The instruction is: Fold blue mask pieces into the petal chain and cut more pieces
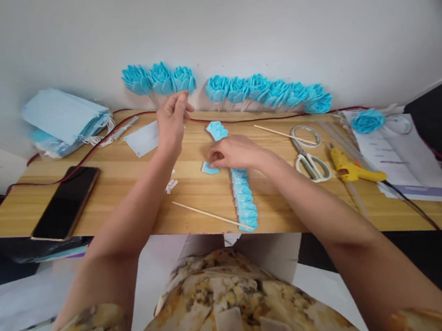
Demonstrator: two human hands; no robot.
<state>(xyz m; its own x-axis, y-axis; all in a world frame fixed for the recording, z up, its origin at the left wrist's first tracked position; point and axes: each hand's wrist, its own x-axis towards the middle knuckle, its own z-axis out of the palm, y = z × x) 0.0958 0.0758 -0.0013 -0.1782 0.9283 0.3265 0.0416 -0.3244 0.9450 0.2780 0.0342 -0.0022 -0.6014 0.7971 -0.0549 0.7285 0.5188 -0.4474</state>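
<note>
My left hand [174, 119] is raised at the back of the table, in front of three light-blue flowers [161, 78] that lean on the wall. Its thumb and fingers are pinched together; whatever is between them is hidden. Lower and to the right, my right hand [235, 152] reaches over a row of overlapping light-blue petal pieces [244, 200]. Its fingers are closed at the edge of one small blue petal piece [209, 168] beside that row. More folded blue pieces [217, 130] show just beyond the right hand. A thin wooden stick [210, 215] lies near the front edge.
Several more blue flowers [258, 88] line the wall. On the right are scissors [311, 164], a tape roll [309, 135], a yellow glue gun [353, 167] with its cord, and a loose flower [368, 120]. A phone [67, 202] and bagged blue sheets [66, 116] lie left.
</note>
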